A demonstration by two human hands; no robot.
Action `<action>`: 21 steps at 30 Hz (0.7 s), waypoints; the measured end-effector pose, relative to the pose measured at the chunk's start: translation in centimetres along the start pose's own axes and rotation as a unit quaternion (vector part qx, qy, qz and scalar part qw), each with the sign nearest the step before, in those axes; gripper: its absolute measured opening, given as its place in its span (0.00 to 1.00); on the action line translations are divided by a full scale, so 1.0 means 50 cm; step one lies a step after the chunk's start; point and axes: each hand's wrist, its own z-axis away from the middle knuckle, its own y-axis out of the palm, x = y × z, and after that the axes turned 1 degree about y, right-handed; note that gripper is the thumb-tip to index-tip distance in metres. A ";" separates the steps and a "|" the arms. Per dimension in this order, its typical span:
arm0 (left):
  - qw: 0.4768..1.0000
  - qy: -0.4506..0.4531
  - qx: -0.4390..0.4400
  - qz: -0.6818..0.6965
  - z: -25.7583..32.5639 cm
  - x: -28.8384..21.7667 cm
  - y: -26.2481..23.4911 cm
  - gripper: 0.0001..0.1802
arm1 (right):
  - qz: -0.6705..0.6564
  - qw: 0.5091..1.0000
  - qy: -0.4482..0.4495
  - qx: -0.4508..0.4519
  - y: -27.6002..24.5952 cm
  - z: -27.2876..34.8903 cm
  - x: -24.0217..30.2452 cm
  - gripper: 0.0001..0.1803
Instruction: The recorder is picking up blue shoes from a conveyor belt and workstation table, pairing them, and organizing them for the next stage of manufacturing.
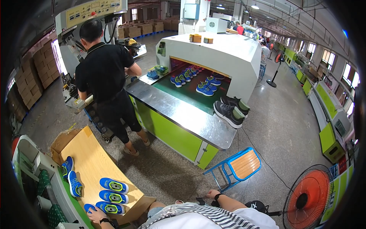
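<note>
At the lower left, my left hand (95,216) grips a blue sneaker (89,207), whose rear is partly hidden by the fingers. Right beside it, several blue sneakers with lime-green collars (114,185) lie in a stack-like row on a wood-coloured board (91,152). Two more blue sneakers (74,184) rest along the board's left edge. My right hand (212,194), a dark band at its wrist, hangs low near the stool. Its fingers look curled in, with nothing seen in them.
A blue-framed stool (244,164) stands ahead of my right arm, with an orange fan (307,194) farther right. Ahead, a conveyor machine (213,49) carries blue sneakers; black shoes (228,113) sit on its metal edge. A co-worker in black (101,72) faces another machine.
</note>
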 end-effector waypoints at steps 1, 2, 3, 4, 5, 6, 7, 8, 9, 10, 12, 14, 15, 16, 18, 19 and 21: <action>1.000 -0.002 -0.002 0.002 0.001 0.000 0.000 0.25 | 0.003 1.000 -0.002 0.000 0.001 -0.001 -0.001 0.18; 1.000 -0.004 -0.005 0.003 0.001 0.000 0.000 0.25 | 0.003 1.000 -0.002 0.000 0.002 -0.001 -0.002 0.18; 1.000 -0.004 -0.005 0.003 0.002 0.000 0.000 0.25 | 0.006 1.000 0.000 -0.003 0.002 -0.001 -0.002 0.18; 1.000 -0.002 -0.007 0.003 0.003 0.001 0.000 0.25 | 0.008 1.000 0.001 -0.006 0.002 0.000 -0.002 0.18; 1.000 0.000 -0.010 0.003 0.004 0.002 0.000 0.25 | 0.008 1.000 0.001 -0.006 0.002 0.000 -0.002 0.18; 1.000 0.000 -0.010 0.003 0.004 0.001 -0.001 0.25 | 0.007 1.000 0.006 -0.003 0.001 0.001 -0.002 0.18; 1.000 0.000 -0.005 0.005 0.004 0.000 -0.003 0.24 | 0.006 1.000 0.010 0.000 0.001 0.001 -0.003 0.18; 1.000 0.000 -0.001 0.008 0.005 -0.001 -0.004 0.24 | 0.005 1.000 0.010 0.000 0.001 0.002 -0.003 0.18; 1.000 0.000 -0.001 0.008 0.004 0.001 -0.001 0.24 | 0.005 1.000 0.008 0.002 0.001 0.000 -0.005 0.18; 1.000 0.000 -0.005 0.009 0.001 0.002 0.003 0.24 | 0.005 1.000 0.006 0.004 0.002 -0.002 -0.008 0.19; 1.000 0.001 -0.010 0.010 0.001 0.003 0.005 0.24 | 0.004 1.000 0.008 0.008 0.002 -0.005 -0.011 0.19; 1.000 0.005 -0.016 0.011 0.003 0.001 0.004 0.24 | 0.002 1.000 0.011 0.011 0.003 -0.005 -0.012 0.19; 1.000 0.005 -0.016 0.011 0.002 0.002 0.004 0.24 | 0.005 1.000 0.009 0.011 0.002 -0.003 -0.009 0.19; 1.000 0.005 -0.017 0.012 0.002 0.003 0.004 0.24 | 0.007 1.000 0.007 0.011 0.001 -0.001 -0.006 0.19; 1.000 0.005 -0.018 0.013 0.003 0.003 0.002 0.24 | 0.005 1.000 0.006 0.010 0.000 0.003 -0.003 0.19; 1.000 0.006 -0.018 0.014 0.004 0.002 0.000 0.24 | 0.004 1.000 0.005 0.009 -0.001 0.004 -0.004 0.19; 1.000 0.006 -0.018 0.015 0.005 0.001 -0.002 0.24 | 0.003 1.000 0.003 0.004 -0.001 0.005 -0.005 0.19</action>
